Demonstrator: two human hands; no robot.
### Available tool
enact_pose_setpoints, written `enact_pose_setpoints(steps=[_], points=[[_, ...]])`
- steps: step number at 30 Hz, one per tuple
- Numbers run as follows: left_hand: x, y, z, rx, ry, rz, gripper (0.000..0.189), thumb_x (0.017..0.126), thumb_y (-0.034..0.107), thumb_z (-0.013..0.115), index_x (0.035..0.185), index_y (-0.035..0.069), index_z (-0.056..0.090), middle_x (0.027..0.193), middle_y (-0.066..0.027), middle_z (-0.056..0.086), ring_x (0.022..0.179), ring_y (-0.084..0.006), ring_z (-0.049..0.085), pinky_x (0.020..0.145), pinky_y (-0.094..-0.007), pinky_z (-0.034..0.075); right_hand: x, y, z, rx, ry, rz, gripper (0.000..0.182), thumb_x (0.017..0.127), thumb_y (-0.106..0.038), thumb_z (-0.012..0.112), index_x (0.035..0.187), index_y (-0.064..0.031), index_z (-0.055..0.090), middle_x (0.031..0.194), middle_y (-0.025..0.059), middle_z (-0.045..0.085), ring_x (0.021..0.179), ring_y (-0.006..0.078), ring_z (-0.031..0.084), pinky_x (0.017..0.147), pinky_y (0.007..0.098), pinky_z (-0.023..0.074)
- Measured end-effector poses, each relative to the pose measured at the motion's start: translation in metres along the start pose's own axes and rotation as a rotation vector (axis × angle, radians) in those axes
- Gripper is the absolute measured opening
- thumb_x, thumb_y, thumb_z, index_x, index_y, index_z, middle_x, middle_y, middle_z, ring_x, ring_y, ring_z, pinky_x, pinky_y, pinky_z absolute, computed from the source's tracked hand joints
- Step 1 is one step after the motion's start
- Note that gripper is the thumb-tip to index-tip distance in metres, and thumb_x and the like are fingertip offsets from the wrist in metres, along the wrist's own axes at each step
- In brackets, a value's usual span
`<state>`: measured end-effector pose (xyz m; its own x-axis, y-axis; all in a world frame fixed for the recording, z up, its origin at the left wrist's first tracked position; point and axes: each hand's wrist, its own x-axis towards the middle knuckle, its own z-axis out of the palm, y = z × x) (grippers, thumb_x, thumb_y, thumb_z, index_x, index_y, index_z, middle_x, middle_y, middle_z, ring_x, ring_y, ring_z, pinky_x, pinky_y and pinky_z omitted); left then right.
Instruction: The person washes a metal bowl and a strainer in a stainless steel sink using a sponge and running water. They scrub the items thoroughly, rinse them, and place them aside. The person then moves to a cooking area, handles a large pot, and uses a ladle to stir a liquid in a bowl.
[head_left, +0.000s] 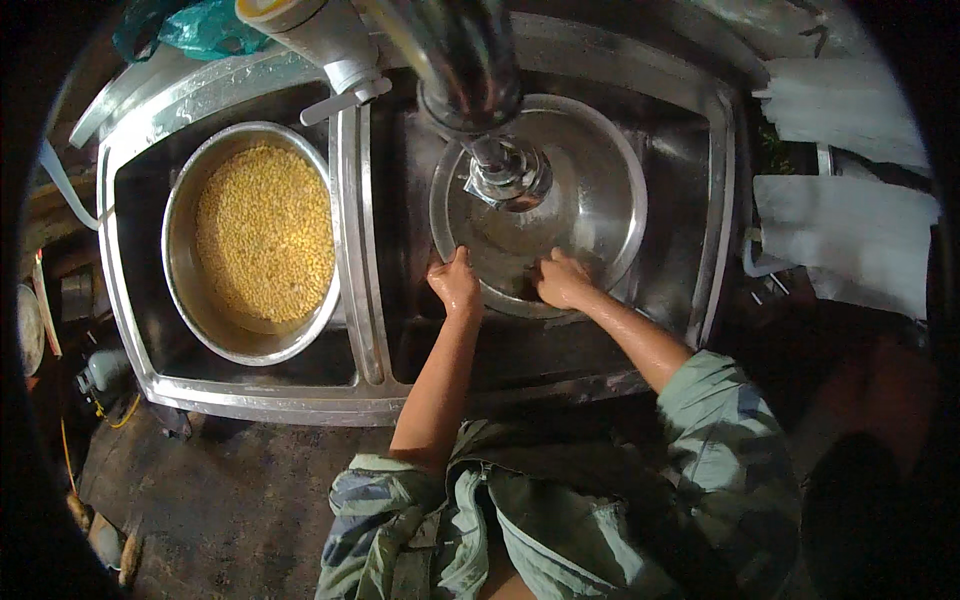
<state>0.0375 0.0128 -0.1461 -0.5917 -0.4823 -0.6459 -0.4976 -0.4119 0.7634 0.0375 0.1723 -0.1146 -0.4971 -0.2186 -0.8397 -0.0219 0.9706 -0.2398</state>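
Observation:
A large round stainless steel basin (636, 195) lies in the right bowl of a steel double sink. My left hand (455, 283) grips its rim at the lower left. Inside the basin, near its lower right wall, is my right hand (562, 280), wet and with curled fingers; whether it holds anything cannot be told. In the left sink bowl stands a steel pot (174, 247) with many yellow beans or kernels (266, 232) and some cloudy liquid at its lower edge.
A metal faucet (469, 82) hangs over the right basin. A pale pipe with a valve handle (345, 101) reaches over the sink divider (360, 247). Teal plastic bags (214, 30) lie at the back left. White panels or sheets (840, 232) are at the right.

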Motion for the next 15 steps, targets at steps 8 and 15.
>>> enact_pose_setpoints(steps=[8,15], points=[[0.012,0.028,0.0,0.128,-0.053,0.056,0.035,0.077,0.025,0.064,0.095,-0.006,0.06,0.078,-0.0096,0.062,0.072,-0.0167,0.055,0.066,-0.0333,0.045,-0.009,-0.04,0.007,0.56,0.448,-0.249,0.026,0.085,-0.026,0.045,0.084,-0.001,0.051,0.081,0.0214,0.058,0.08,0.0397,0.056,0.069,0.0451,0.0422],[0.023,0.056,-0.013,0.466,-0.325,0.037,0.041,0.074,0.016,0.056,0.111,-0.002,0.052,0.072,-0.0072,0.057,0.069,-0.0158,0.054,0.061,-0.0344,0.044,0.072,0.046,-0.062,-0.015,0.913,-0.095,0.033,0.082,-0.031,0.049,0.1,-0.0039,0.055,0.092,0.0195,0.056,0.089,0.0342,0.056,0.076,0.0456,0.0458]])
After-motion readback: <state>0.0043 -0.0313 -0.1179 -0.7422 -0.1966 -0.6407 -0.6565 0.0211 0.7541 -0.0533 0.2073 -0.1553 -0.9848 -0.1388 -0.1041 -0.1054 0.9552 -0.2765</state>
